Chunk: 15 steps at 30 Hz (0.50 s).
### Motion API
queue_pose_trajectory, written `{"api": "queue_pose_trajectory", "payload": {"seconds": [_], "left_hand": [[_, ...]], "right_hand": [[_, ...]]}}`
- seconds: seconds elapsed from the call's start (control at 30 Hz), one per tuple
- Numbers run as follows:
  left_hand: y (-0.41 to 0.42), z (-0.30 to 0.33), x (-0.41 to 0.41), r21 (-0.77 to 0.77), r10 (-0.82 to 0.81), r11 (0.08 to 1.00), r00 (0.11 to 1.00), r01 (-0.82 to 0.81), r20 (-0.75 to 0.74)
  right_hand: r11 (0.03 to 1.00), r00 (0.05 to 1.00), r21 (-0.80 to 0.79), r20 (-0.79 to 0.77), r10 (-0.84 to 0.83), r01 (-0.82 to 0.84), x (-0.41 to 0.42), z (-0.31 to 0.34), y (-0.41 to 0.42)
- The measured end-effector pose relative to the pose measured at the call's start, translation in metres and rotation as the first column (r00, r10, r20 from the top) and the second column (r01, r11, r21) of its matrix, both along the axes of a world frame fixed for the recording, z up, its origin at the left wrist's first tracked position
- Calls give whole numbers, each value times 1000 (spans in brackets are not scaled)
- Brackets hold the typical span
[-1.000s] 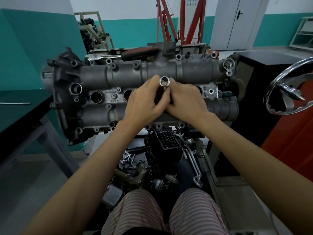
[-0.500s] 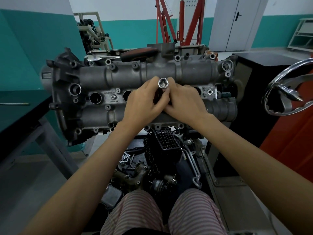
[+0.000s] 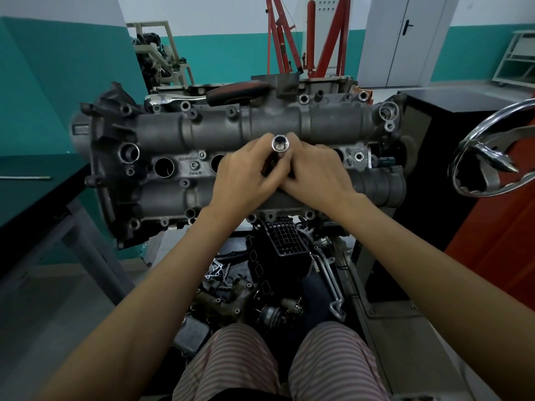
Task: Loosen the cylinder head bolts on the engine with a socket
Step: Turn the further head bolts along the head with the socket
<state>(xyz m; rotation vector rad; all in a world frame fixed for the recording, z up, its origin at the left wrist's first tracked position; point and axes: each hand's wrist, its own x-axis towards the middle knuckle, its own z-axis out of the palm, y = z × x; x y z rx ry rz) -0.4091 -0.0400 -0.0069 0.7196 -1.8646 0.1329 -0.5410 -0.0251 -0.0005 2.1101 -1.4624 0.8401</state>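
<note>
Socket held upright over the engine

The socket [image 3: 280,144] is gripped between the left hand [image 3: 246,180] and right hand [image 3: 317,176] above the engine [image 3: 179,134], both grips curled round it.

Both hands, the left hand [image 3: 246,175] and the right hand [image 3: 315,175], cover the socket [image 3: 280,143] below its open top, so what it sits on is hidden. The raised lettering on the engine [image 3: 202,131] is too small to read. The chrome steering wheel [image 3: 489,157] is cut off at the right edge.
</note>
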Motion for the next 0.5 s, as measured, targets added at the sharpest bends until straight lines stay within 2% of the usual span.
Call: {"api": "queue_pose_trajectory", "payload": {"seconds": [0.1, 0.23, 0.4, 0.5], "left_hand": [[-4, 0, 1, -1, -19, 1000, 999, 19, -39], [-1, 0, 0, -8, -3, 1000, 1000, 3, -8], [2, 0, 0, 19, 14, 1000, 999, -15, 34], [-1, 0, 1, 16, 22, 1000, 1000, -22, 7]], "right_hand": [[999, 998, 10, -60, -36, 37, -1, -1, -1], [999, 996, 8, -87, -30, 31, -2, -2, -1], [1000, 1000, -6, -15, 14, -14, 0, 0, 2], [1000, 999, 15, -18, -27, 27, 1, 1, 2]]}}
